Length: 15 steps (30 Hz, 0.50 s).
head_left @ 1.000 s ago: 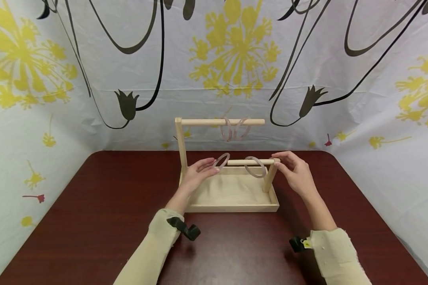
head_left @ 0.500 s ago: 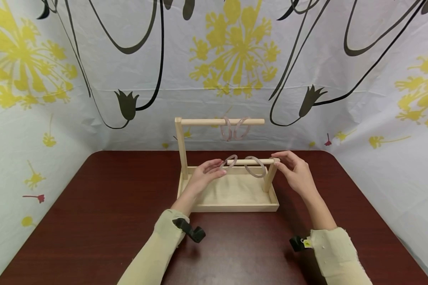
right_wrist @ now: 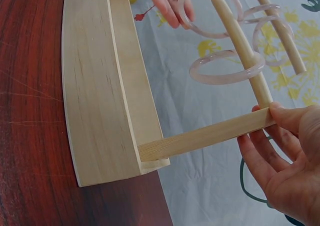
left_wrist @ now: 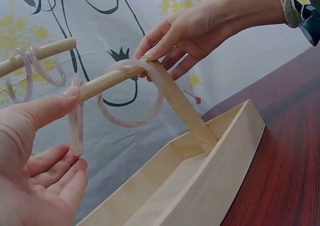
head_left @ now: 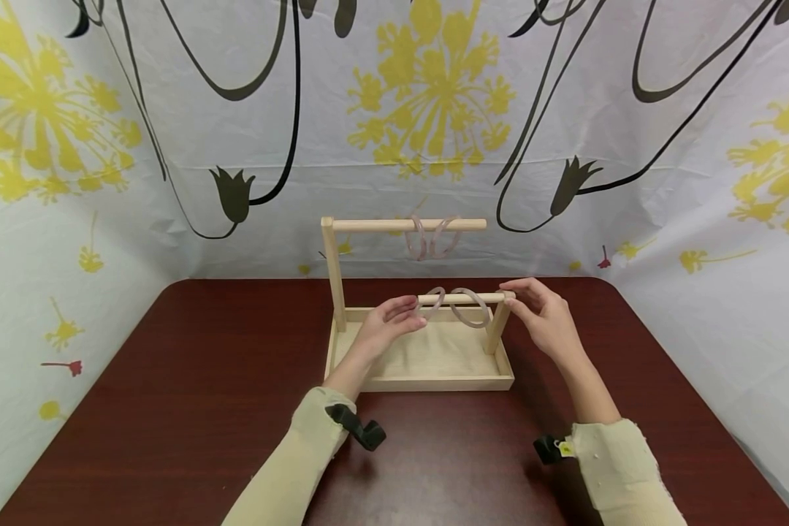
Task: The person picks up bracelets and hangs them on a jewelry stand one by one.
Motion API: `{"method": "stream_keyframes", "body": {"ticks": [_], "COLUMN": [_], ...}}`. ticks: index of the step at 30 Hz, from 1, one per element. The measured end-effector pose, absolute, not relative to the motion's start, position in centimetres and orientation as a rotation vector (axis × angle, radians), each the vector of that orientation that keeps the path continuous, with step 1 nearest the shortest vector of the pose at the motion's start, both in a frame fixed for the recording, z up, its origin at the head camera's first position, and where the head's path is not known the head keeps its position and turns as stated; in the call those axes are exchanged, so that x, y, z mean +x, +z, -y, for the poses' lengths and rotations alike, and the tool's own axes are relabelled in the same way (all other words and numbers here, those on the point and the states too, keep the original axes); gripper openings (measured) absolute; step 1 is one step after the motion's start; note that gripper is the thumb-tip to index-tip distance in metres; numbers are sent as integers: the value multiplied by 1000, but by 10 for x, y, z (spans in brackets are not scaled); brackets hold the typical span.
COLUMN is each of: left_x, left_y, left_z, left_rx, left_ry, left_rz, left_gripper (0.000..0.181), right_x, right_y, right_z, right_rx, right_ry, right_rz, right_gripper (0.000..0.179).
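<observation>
In my left hand (head_left: pixel 384 329) a pale pink, translucent bangle (left_wrist: pixel 76 123) is held between thumb and fingers. It encircles the free left end of the lower rod (left_wrist: pixel 110 82) of a wooden stand. A second bangle (right_wrist: pixel 225 79) hangs on the same rod, nearer the post. My right hand (head_left: pixel 547 314) grips the top of the short post (head_left: pixel 496 332), where the rod joins it. Behind and higher, the upper rod (head_left: pixel 368 226) carries two similar bangles, one of them the left bangle (head_left: pixel 422 250).
The stand's shallow wooden tray (head_left: pixel 427 384) sits on a dark red-brown table (head_left: pixel 171 409). A tall post (head_left: pixel 334 274) rises at the tray's left back and bears the upper rod. A patterned cloth (head_left: pixel 394 131) hangs behind the table.
My left hand has moved right, bringing its bangle from just left of the lower rod's free end to around the rod. The right hand has stayed at the post.
</observation>
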<state>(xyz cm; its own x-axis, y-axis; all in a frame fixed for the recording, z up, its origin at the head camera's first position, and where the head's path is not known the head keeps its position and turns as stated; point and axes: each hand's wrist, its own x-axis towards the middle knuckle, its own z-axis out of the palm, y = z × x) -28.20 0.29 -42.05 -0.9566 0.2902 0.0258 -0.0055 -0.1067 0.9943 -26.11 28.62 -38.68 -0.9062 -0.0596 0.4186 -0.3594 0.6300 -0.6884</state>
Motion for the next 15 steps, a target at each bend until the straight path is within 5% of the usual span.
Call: {"method": "stream_keyframes", "body": {"ticks": [15], "left_x": [-280], "left_y": [-425], "left_z": [-12], "left_rx": [372], "left_ry": [2118], "left_rz": [-1901], "left_gripper": [65], "right_x": [-260], "right_y": [-387], "right_z": [-286], "right_rx": [337], "right_ry": [1181], "right_rz": [2485], "right_gripper": [25]}}
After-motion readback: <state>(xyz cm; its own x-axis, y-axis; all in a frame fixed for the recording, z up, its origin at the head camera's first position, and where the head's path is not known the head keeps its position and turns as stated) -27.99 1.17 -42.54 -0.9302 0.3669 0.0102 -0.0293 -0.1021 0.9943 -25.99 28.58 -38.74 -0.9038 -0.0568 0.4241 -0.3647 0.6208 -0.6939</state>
